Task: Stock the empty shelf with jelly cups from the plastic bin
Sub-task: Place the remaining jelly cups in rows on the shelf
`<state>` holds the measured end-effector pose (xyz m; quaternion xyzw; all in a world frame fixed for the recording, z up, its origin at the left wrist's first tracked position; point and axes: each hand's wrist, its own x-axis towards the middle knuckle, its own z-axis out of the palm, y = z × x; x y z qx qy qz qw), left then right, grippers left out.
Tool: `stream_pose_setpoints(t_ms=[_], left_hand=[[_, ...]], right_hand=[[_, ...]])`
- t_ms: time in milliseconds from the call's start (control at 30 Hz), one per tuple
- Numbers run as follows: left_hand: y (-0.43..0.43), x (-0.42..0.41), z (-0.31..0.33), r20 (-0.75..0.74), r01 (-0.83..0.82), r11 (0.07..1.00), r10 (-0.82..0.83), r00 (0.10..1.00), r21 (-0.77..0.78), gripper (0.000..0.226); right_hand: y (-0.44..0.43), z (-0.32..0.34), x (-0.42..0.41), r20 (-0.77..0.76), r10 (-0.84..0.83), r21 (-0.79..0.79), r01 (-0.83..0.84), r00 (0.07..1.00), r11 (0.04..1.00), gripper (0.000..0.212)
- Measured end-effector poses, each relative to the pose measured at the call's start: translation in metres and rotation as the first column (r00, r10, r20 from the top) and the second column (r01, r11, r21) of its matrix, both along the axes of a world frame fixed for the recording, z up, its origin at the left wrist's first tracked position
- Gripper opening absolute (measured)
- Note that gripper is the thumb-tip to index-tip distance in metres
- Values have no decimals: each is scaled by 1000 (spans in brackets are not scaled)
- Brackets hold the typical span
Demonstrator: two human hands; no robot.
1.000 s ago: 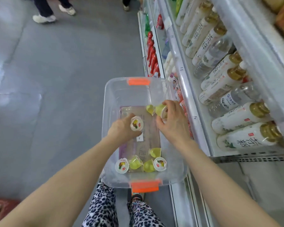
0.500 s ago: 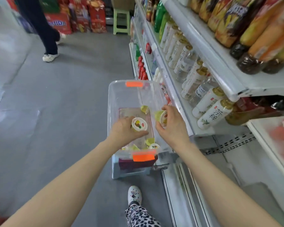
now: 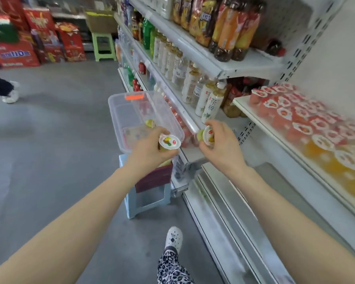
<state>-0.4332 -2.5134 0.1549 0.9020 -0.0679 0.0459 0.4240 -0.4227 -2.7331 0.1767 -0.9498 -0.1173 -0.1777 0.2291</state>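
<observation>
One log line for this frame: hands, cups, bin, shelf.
left hand: holds left cup | right hand: holds right cup | bin: yellow cup inside | shelf: partly stocked | phase: held cups not yet shelved

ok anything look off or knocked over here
One dark red-capped bottle lies on its side at the back of the white upper shelf, behind the upright orange drink bottles. Nothing looks spilled.

Shelved jelly cups (image 3: 295, 117) blurred; near end of bin (image 3: 119, 107) behind left hand (image 3: 150, 153).
</observation>
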Motion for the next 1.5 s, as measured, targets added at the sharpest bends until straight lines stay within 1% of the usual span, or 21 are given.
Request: stream_pose_setpoints(t_ms=[67, 233, 333, 500, 667, 800, 933, 1100, 1233, 1333, 1433, 1500], left_hand=[[-18, -9, 11, 39, 54, 999, -54, 998, 3, 51], [-75, -30, 39, 66, 195, 981, -196, 978, 19, 51], [-114, -45, 57, 103, 276, 961, -276, 956, 8, 52], [-191, -80, 86, 168, 374, 927, -370, 914, 6, 56], [-281, -128, 115, 228, 449, 891, -425, 876, -65, 53], [-358, -175, 127, 242, 529, 841, -493, 836, -116, 52], [-425, -217, 130, 245, 606, 789, -571, 784, -100, 58], [-488, -268, 130, 235, 669, 736, -635, 736, -106, 53], [-541, -311, 130, 232, 725, 681, -692, 684, -104, 53], [-577, -343, 130, 229, 757, 645, -725, 650, -106, 60], [-609, -370, 129, 242, 793, 606, -762, 601, -60, 61], [-628, -384, 129, 241, 803, 595, -773, 587, -47, 58]], right_hand=[[-22, 14, -21, 17, -58, -4, 58, 998, 998, 51], [-81, 49, -71, 64, -225, 18, 224, 972, 974, 49], [-119, 69, -102, 104, -281, -2, 283, 954, 959, 49], [-189, 95, -162, 176, -375, -43, 388, 910, 921, 52], [-262, 121, -236, 224, -462, -41, 482, 858, 875, 52], [-330, 135, -300, 248, -552, -58, 581, 796, 812, 50], [-387, 141, -361, 235, -637, -31, 660, 734, 750, 50], [-443, 137, -429, 199, -711, -17, 728, 674, 686, 53], [-485, 135, -490, 180, -778, -6, 792, 602, 611, 54], [-518, 136, -539, 158, -824, 37, 831, 544, 556, 49], [-552, 136, -582, 133, -876, 68, 877, 464, 475, 44], [-572, 134, -605, 95, -906, 109, 900, 412, 421, 41]])
